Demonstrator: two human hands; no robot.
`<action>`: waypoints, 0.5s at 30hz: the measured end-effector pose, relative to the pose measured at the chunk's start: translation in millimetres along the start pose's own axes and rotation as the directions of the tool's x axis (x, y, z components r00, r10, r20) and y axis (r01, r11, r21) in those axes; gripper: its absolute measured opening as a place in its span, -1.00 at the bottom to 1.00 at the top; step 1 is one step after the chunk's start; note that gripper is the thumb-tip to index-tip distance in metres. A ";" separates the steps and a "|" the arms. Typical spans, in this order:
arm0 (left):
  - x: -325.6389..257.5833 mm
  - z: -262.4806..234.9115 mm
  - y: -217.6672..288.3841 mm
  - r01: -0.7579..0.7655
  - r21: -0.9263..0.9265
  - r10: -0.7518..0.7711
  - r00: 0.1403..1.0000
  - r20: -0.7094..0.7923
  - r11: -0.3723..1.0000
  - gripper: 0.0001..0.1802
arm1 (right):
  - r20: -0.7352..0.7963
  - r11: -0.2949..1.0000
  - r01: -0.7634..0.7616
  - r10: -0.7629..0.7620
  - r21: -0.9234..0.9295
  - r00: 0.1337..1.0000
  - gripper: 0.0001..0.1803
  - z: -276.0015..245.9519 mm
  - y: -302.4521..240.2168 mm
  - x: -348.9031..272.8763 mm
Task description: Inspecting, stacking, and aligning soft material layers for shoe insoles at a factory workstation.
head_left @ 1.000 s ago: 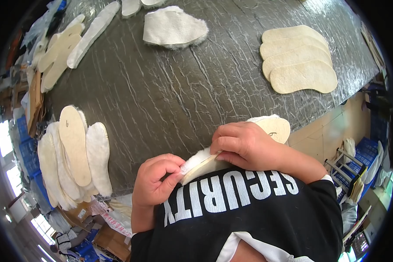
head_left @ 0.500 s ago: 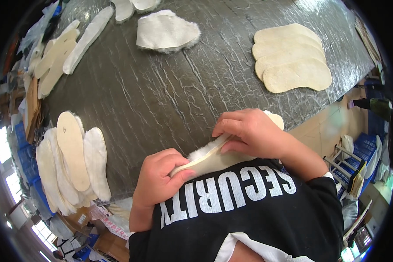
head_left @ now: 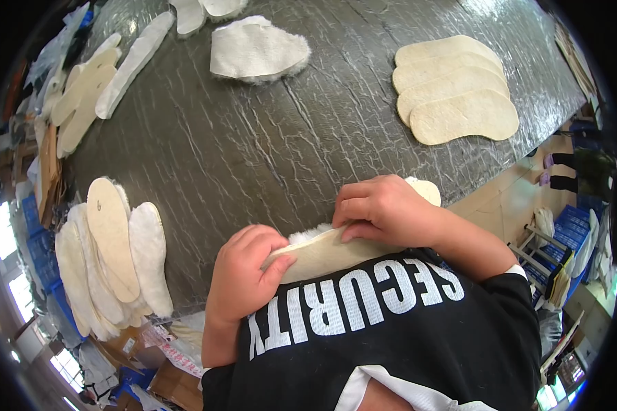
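A cream insole [head_left: 325, 255] with white fleece on its far side stands on its long edge at the table's near edge, against my shirt. My left hand [head_left: 248, 270] pinches its left end between thumb and fingers. Farther right, my right hand [head_left: 384, 214] grips the upper edge, thumb on the cream face. The insole's right end sticks out past my right hand. White fluff shows along the edge between the hands.
A dark, crinkled plastic-covered table [head_left: 253, 157] spreads ahead. Fleece insoles [head_left: 113, 240] lie piled at left; several cream insoles [head_left: 463, 113] overlap at far right. A fleece piece [head_left: 259, 51] lies at the back, with more insoles [head_left: 86, 103] at far left.
The insole has turned so more of its cream face shows and its upper edge runs flatter. My left hand has risen slightly, and my right thumb has shifted left along the edge.
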State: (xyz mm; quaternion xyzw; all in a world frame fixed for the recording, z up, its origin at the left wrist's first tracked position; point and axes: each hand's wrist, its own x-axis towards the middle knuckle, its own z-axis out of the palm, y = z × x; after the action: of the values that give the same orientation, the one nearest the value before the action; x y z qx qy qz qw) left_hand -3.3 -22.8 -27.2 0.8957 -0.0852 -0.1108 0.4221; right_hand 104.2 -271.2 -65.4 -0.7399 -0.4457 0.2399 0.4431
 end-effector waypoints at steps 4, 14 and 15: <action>25.0 0.5 24.4 -0.166 0.194 0.157 0.986 0.061 0.967 -0.61 | 0.031 0.999 -0.028 0.029 -0.031 0.999 -0.79 -0.7 -5.2 -0.6; 40.9 20.0 23.1 -0.201 0.094 0.172 0.953 0.250 0.975 -0.76 | 0.089 0.998 -0.055 0.059 -0.042 0.994 -0.76 -8.0 -1.1 -7.6; 41.7 21.6 23.6 -0.201 0.094 0.172 0.952 0.251 0.975 -0.76 | 0.090 0.998 -0.024 0.029 -0.056 0.996 -0.77 -6.9 0.3 -6.8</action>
State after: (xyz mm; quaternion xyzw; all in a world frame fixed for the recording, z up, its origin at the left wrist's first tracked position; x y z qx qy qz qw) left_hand 29.6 -63.9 -27.6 0.8869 -0.2267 -0.1731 0.3633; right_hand 106.1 -280.2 -62.5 -0.7461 -0.4619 0.2668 0.3986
